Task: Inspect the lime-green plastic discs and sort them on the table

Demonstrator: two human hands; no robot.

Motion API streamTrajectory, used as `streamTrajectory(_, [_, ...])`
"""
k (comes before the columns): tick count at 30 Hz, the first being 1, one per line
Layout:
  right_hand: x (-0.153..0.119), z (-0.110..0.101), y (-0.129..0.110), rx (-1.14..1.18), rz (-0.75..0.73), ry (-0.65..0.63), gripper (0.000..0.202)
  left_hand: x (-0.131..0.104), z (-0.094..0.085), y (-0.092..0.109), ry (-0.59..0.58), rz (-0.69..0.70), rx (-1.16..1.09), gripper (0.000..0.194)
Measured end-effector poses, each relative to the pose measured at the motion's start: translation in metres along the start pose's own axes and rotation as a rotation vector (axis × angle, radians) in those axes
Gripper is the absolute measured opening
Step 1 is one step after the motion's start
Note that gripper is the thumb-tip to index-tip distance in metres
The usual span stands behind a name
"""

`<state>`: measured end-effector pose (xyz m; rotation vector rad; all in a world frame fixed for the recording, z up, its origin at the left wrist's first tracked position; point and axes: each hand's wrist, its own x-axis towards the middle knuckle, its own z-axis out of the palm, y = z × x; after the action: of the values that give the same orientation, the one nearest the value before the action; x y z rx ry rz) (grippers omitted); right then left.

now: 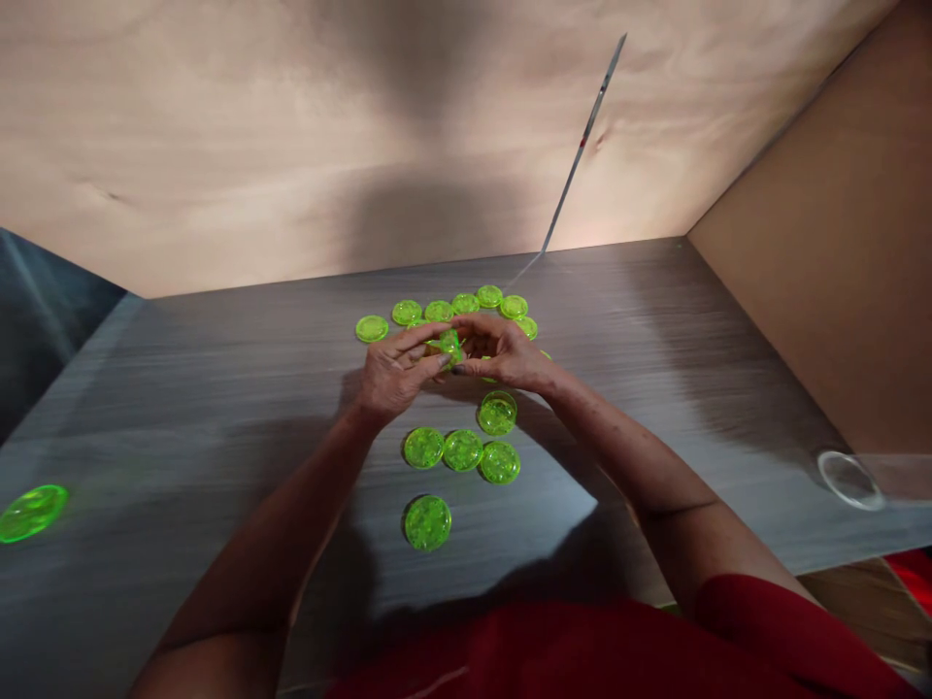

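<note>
Between my two hands, above the middle of the table, is a small bright green translucent piece [450, 344]. My left hand [397, 372] grips it from the left with thumb and fingers. From the right, my right hand [502, 351] pinches the same piece, its fingertips close to the left thumb. Behind the hands lies a row of round green discs, among them one disc [372, 328] at the left end and another [490, 296] farther back. Nearer my body are a disc [497, 414], a row of three with a middle disc [463, 450], and a single disc [427, 522].
The grey wood-grain table [254, 340] meets a pale wooden wall [254, 146] at the back and another at the right. A thin strip [582, 146] stands against the back wall. A clear round container [850, 480] is at the right, a green disc [33, 513] far left.
</note>
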<state>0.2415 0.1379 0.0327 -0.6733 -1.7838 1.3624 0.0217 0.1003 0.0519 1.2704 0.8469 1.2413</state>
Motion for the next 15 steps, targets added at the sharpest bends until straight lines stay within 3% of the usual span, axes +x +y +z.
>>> streamTrajectory(3, [0.000, 0.002, -0.001, 0.015, 0.047, 0.015, 0.058, 0.003, -0.001, -0.003, 0.015, -0.045, -0.043, 0.041])
streamTrajectory(9, [0.000, 0.001, -0.004, -0.181, 0.085, 0.099, 0.057, 0.006, -0.001, -0.007, 0.019, -0.199, -0.168, 0.048])
streamTrajectory(15, [-0.001, 0.003, -0.011, -0.208, 0.107, 0.096, 0.047, 0.005, 0.000, -0.005, 0.032, -0.246, -0.190, 0.053])
